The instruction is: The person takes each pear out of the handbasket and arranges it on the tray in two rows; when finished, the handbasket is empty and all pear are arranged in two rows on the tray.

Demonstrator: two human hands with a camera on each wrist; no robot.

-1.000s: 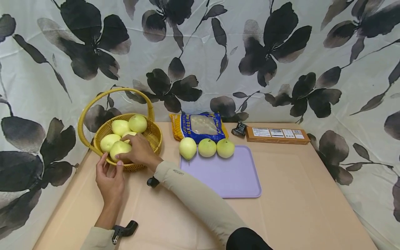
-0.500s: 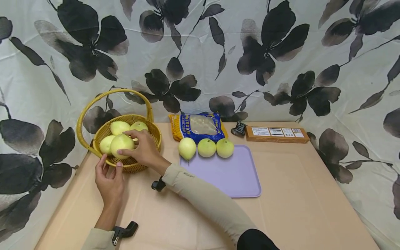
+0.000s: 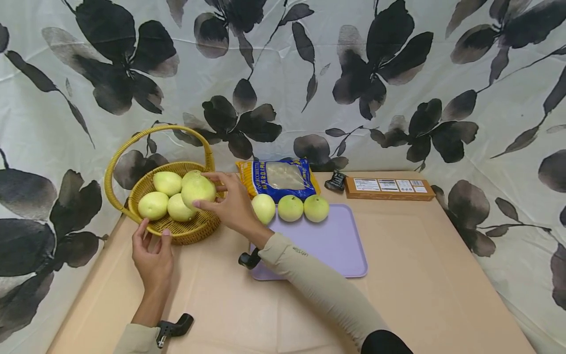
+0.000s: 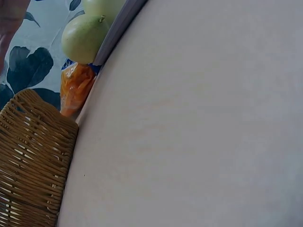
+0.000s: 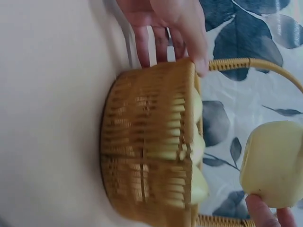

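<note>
"Right hand (image 3: 232, 204), what's it got?"

"One pale green fruit (image 3: 197, 191), gripped between thumb and fingers! It's up above the right side of the yellow wicker basket (image 3: 187, 237), and from the side you can see a clear gap between it and the rim."

"And the left hand (image 3: 153, 258)?"

"Down at the basket's near edge, holding it, thumb and fingers at the rim. The sleeve ends well short of that wrist, with a black wrist mount (image 3: 176, 325) strapped on."

"Anything else in the basket?"

"Four more like it: one at the front left (image 3: 153, 205), one behind that (image 3: 167, 183), one at the front middle (image 3: 180, 208), and one at the back (image 3: 191, 175), partly hidden by the held one. The handle (image 3: 168, 128) arches up over the lot."

"Now over to the purple tray (image 3: 323, 246)!"

"Three fruits (image 3: 290, 208) in a row along its far edge, the right forearm crossing its near side. Right behind them, a blue-and-yellow packet (image 3: 283, 179); then a small black packet (image 3: 335, 181), and just beside that a flat brown box (image 3: 389, 189), labels showing, on the table (image 3: 420, 275)."
</note>
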